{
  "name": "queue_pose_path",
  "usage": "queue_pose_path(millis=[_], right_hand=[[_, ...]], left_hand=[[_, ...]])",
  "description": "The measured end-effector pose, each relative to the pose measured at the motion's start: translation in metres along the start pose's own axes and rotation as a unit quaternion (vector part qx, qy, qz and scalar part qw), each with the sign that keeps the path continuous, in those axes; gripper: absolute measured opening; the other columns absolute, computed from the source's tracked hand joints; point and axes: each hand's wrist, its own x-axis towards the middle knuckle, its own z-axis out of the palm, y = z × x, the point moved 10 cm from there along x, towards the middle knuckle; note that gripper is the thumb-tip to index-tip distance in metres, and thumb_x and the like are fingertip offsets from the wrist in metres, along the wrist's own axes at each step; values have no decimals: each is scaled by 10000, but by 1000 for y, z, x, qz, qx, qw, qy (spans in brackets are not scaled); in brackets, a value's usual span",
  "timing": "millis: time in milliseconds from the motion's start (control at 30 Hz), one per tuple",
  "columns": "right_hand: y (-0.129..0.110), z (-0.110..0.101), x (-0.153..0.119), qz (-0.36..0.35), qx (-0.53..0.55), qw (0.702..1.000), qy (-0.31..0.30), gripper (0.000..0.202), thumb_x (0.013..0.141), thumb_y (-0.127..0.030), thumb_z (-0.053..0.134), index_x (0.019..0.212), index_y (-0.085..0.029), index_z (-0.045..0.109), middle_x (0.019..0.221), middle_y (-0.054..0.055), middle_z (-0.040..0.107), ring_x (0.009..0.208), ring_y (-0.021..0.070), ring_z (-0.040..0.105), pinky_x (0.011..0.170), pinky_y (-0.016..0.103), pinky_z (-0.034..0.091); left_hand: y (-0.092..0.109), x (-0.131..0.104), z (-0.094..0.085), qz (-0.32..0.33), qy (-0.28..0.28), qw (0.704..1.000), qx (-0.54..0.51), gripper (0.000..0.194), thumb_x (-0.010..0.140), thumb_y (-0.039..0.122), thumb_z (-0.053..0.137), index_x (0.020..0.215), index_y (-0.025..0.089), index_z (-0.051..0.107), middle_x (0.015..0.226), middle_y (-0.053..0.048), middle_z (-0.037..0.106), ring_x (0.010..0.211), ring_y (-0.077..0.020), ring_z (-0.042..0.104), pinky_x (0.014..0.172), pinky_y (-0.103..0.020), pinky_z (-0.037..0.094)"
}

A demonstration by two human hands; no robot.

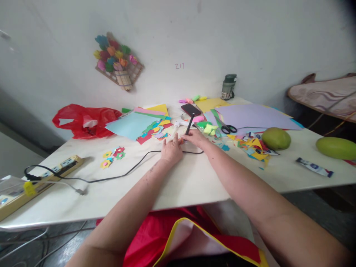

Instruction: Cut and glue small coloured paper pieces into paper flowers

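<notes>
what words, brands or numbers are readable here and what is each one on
"217" (first character could be a Z): handwritten in pinkish-purple on the white wall.
Too blurred to read: markings on the dark green bottle.
Too small to read: print on the slim blue-and-white tube-shaped packet.

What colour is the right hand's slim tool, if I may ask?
The tool is mostly black, as the head view shows.

Light is soft, detail hazy, edges stretched.
</notes>
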Motion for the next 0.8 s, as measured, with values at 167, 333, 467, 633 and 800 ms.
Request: queue_pose_path(millis=[167,333,467,633,800], right_hand=[[1,0,0,0,3,1000,3,138,741,-309,693,694,-182,724,684,25,694,744,179,634,732,276,478],[2,-1,-1,10,-8,1000,6,165,745,-333,681,712,-177,723,705,30,696,718,170,624,702,268,473],[3,0,-1,20,-31,999,-1,194,755,-356,658,740,-174,723,737,32,697,704,167,617,662,264,464],[2,0,0,14,-45,999,3,216,768,-366,640,723,-169,717,736,33,692,704,161,608,640,249,449],[2,-2,0,14,-44,999,13,203,770,-350,637,728,-166,711,733,33,692,706,156,606,638,243,445]], left_hand=[[1,-1,-1,-1,-6,1000,5,627,860,162,384,1459,106,206,1277,-143,594,1252,-211,489,1141,-443,163],[1,-1,-2,-1,1,1000,3,611,859,154,380,1451,115,233,1255,-139,610,1237,-213,505,1139,-442,166],[0,0,-1,-2,4,1000,6,589,859,161,377,1439,121,280,1234,-144,622,1230,-211,514,1138,-438,165],[1,1,-1,9,1,1000,8,553,854,161,376,1406,143,353,1243,-126,621,1250,-203,496,1144,-451,145],[3,0,-2,16,1,1000,3,539,849,161,373,1388,151,379,1277,-112,600,1245,-210,499,1148,-468,134]])
